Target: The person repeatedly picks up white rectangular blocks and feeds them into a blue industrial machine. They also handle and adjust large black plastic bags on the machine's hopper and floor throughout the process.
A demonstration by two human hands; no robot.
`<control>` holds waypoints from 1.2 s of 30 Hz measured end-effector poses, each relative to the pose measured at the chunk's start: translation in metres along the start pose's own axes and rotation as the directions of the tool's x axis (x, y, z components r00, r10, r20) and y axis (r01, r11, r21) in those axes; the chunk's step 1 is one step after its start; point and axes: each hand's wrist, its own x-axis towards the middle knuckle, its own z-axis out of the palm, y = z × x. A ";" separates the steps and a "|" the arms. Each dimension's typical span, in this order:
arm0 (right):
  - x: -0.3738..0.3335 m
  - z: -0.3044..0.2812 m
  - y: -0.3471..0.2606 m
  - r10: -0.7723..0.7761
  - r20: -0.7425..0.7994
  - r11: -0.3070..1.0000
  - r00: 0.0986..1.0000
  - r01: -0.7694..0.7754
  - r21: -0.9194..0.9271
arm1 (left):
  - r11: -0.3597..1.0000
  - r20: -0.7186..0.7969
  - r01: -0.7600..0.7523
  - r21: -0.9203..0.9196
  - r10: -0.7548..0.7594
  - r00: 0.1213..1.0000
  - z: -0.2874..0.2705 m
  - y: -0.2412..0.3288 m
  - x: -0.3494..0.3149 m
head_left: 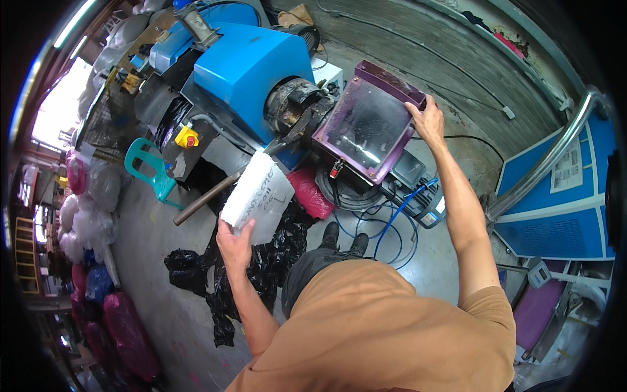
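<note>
Workshop with grey concrete floor [163, 261]; bulging pink and white sacks [98, 215] stacked well to the left of the left hand, a blue cabinet [562, 215] well to the right of the right arm. Left hand [235, 245]: fingers closed around the lower end of a white block [257, 196] with handwriting on it, held tilted just below a blue machine [251, 72], with crumpled black plastic sheeting [261, 261] on the floor beneath the hand. Right hand [428, 121]: arm stretched forward, fingers gripping the upper right corner of the machine's purple-framed clear hatch [369, 124], with blue hoses [392, 222] on the floor below that forearm.
</note>
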 end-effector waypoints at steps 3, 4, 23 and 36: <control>-0.010 -0.006 -0.006 0.026 -0.054 0.999 0.998 -0.024 0.025 | 0.995 0.068 -0.052 0.087 0.046 0.997 0.007 0.005 0.007; -0.009 -0.007 -0.007 0.034 -0.039 0.999 0.999 -0.033 0.029 | 0.995 0.078 -0.056 0.087 0.049 0.996 0.008 0.005 0.008; -0.170 -0.031 0.003 0.098 -0.293 0.966 0.951 -0.021 0.257 | 0.871 0.518 -0.489 -0.044 0.438 0.735 0.016 -0.001 -0.021; -0.654 0.010 0.107 0.812 0.414 0.576 0.411 -0.681 -0.452 | 0.792 0.666 -0.484 -0.372 0.591 0.454 -0.066 -0.052 -0.106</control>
